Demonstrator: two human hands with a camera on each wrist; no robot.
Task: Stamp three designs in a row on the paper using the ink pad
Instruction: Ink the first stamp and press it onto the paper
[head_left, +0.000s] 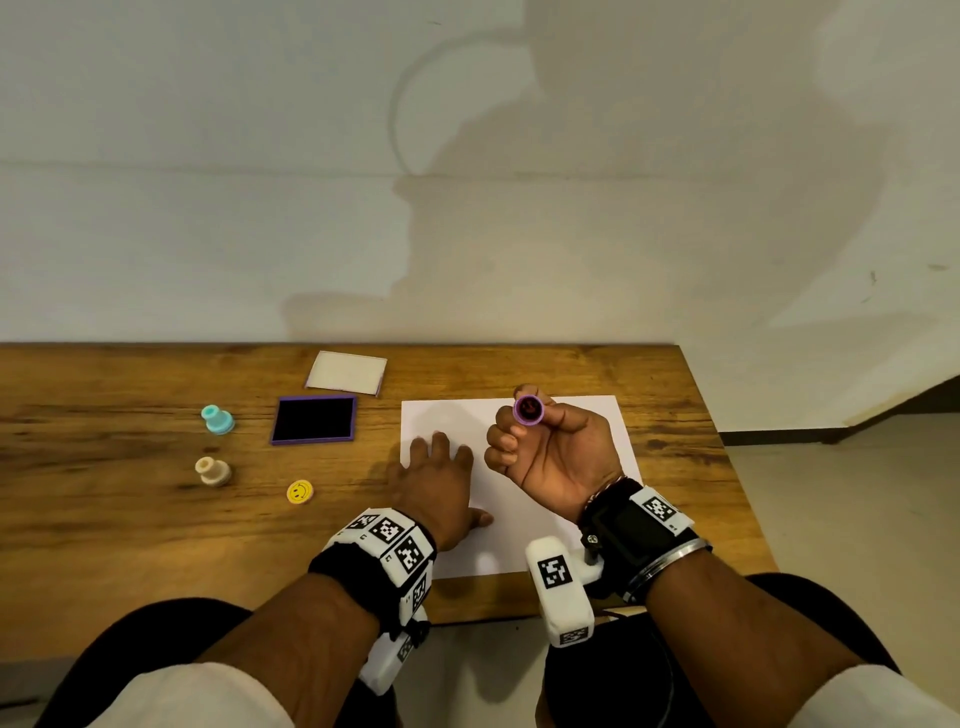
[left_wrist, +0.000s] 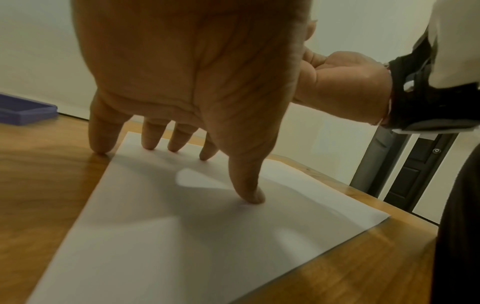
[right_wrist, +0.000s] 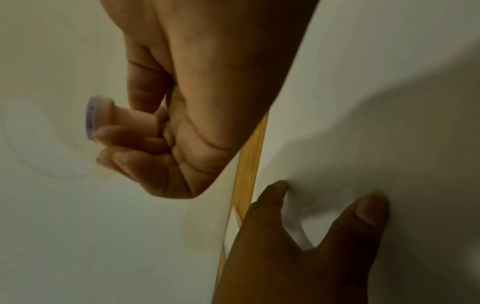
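Note:
A blank white paper lies on the wooden table. My left hand rests flat on its left part, fingers spread and pressing down. My right hand is raised above the paper, palm up, pinching a small purple stamp with its inked face turned toward me; the right wrist view shows the stamp held by its stem. The open ink pad, black in a purple tray, sits left of the paper.
The ink pad's lid lies behind the pad. A teal stamp, a cream stamp and a yellow smiley cap stand at the left. A wall runs along the table's far edge, and the right edge is close to the paper.

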